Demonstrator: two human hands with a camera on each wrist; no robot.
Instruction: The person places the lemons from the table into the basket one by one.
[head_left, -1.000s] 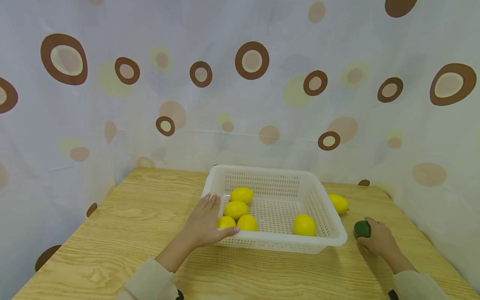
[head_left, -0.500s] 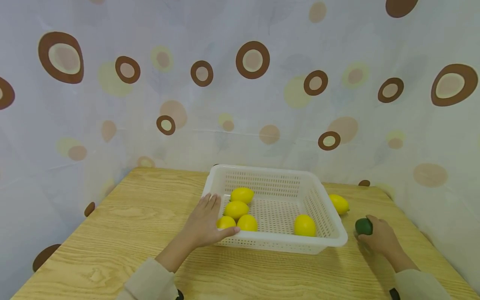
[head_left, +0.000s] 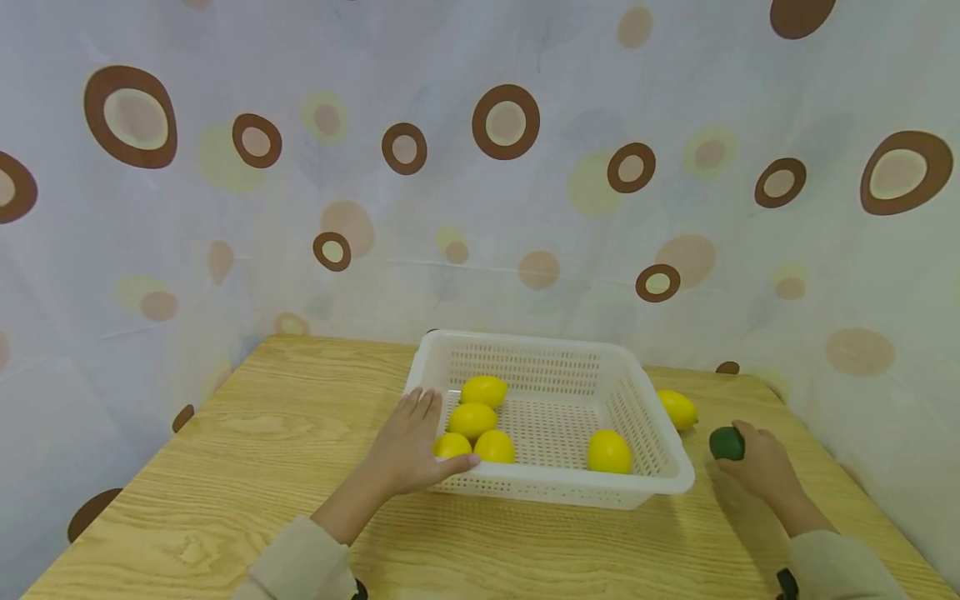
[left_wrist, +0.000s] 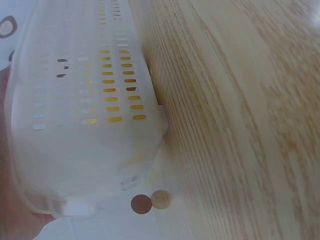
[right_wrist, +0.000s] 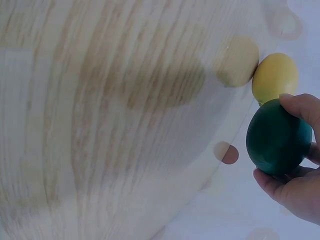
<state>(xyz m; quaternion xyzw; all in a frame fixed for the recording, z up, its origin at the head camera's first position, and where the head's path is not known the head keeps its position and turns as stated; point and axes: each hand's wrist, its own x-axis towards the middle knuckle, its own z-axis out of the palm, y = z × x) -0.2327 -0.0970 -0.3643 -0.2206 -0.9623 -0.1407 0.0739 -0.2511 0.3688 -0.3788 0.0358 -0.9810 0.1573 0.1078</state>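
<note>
My left hand [head_left: 403,447] rests on the near left corner of a white plastic basket [head_left: 555,477], fingers straight over the left rim and thumb along the front rim. Four-sided and slotted, the basket wall [left_wrist: 75,155] fills much of the left wrist view. To the basket's right, my right hand [head_left: 767,468] pinches a dark green, smooth, egg-shaped fruit [right_wrist: 277,137] between thumb and fingers. A shadow falls on the table below it. Several lemons lie inside the basket: a group at the left, including one lemon [head_left: 472,421], and a single lemon [head_left: 609,451] near the right front.
Outside the basket, by its right wall, another lemon [head_left: 678,410] lies on the wooden table [head_left: 247,450]. A patterned curtain [head_left: 450,208] hangs behind and along both sides of the table.
My right hand has risen a little with the green fruit, moving slightly away from me. The left hand, basket and lemons have stayed put.
</note>
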